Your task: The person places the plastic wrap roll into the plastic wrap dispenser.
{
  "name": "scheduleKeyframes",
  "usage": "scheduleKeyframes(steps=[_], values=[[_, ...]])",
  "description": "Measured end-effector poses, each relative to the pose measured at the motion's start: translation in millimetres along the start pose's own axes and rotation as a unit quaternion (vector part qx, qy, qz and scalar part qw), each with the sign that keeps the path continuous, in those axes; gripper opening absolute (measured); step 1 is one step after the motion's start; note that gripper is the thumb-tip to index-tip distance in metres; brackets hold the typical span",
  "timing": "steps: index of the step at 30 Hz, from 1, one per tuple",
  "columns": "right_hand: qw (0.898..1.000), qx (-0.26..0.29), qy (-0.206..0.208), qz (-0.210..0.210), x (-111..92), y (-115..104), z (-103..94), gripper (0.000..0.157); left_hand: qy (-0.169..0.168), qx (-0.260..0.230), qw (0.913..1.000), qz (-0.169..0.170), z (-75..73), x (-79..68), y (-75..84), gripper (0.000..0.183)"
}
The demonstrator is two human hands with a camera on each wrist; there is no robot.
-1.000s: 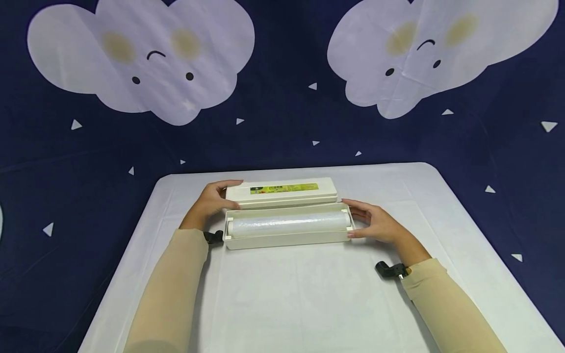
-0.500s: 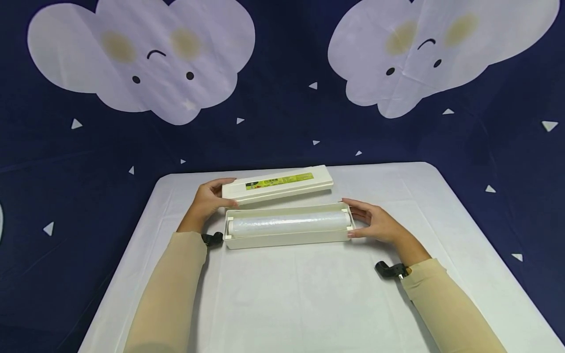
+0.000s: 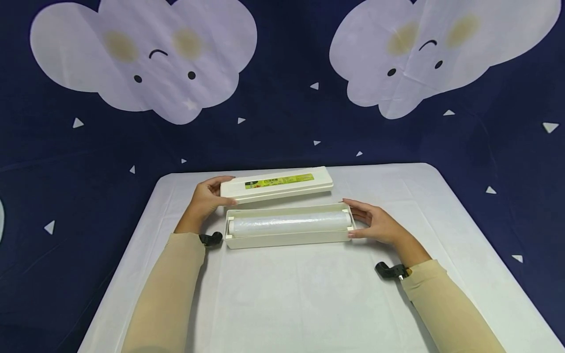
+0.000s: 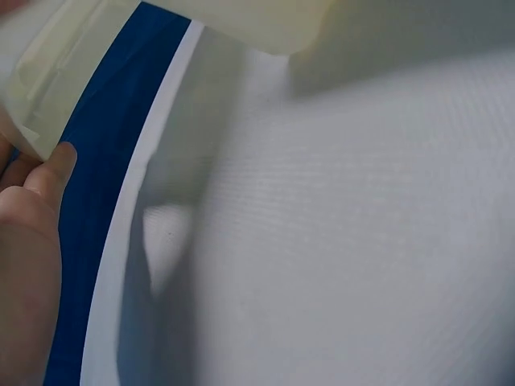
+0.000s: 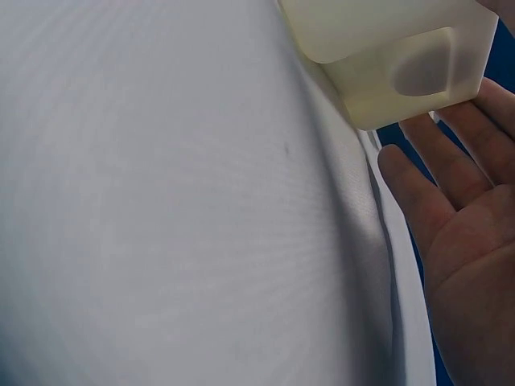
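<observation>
A long white box (image 3: 287,240) lies open-topped on the table, with a roll of cling film (image 3: 289,224) in it. Just behind it, the box's white lid (image 3: 309,189) is tilted, its right end farther back, and its yellow-green label faces up. My left hand (image 3: 204,200) grips the lid's left end, thumb at the front edge and fingers at the back. In the left wrist view the lid (image 4: 68,76) shows its underside. My right hand (image 3: 375,223) holds the box's right end between thumb and fingers. Several fingertips reach the box's end in the right wrist view.
The table (image 3: 300,299) has a white cover and rounded far corners. Behind it hangs a dark blue cloth (image 3: 282,98) printed with clouds and small white triangles. A black wrist camera (image 3: 390,270) sits near the right sleeve, another (image 3: 211,239) beside the box's left end.
My left hand has moved the lid up and slightly left, away from the box's back edge, and its right end has swung back. The right hand and box have stayed put.
</observation>
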State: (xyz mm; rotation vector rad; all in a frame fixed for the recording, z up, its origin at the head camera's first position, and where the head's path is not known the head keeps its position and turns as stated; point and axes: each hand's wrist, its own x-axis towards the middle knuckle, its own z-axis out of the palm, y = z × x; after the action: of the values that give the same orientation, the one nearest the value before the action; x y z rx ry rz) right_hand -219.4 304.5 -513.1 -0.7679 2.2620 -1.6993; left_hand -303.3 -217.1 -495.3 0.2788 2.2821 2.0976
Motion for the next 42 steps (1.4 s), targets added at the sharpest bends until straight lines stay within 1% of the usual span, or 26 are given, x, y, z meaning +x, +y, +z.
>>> scheduleKeyframes(steps=[3,6,11,18,22,31,37,42], values=[[1.000,0.001,0.000,0.003,0,0,0.5,0.097,0.004,-0.006,1.0000,0.000,-0.7,-1.5,1.6,0.084],[1.000,0.003,0.000,0.006,-1,0,1.0,0.097,0.005,-0.011,0.9999,0.007,-0.9,-2.7,3.7,0.084],[1.000,0.000,-0.001,0.003,-1,1,0.6,0.097,-0.001,-0.004,0.9999,0.017,0.2,-3.2,7.9,0.083],[1.000,0.001,-0.004,0.000,-1,2,1.2,0.098,0.005,-0.001,0.9995,0.030,1.3,-5.5,13.6,0.081],[1.000,0.003,-0.002,0.000,-1,1,1.6,0.097,0.003,-0.004,0.9993,0.038,-0.2,-8.4,13.9,0.080],[1.000,0.005,-0.003,0.002,0,3,1.6,0.097,-0.006,-0.031,0.9977,0.060,-1.7,-13.7,13.5,0.074],[1.000,0.011,-0.002,0.004,-1,2,1.8,0.098,-0.020,-0.052,0.9952,0.081,0.1,-18.8,16.7,0.079],[1.000,0.001,0.004,0.008,-1,1,2.0,0.097,-0.032,-0.074,0.9922,0.096,2.6,-23.1,17.5,0.081]])
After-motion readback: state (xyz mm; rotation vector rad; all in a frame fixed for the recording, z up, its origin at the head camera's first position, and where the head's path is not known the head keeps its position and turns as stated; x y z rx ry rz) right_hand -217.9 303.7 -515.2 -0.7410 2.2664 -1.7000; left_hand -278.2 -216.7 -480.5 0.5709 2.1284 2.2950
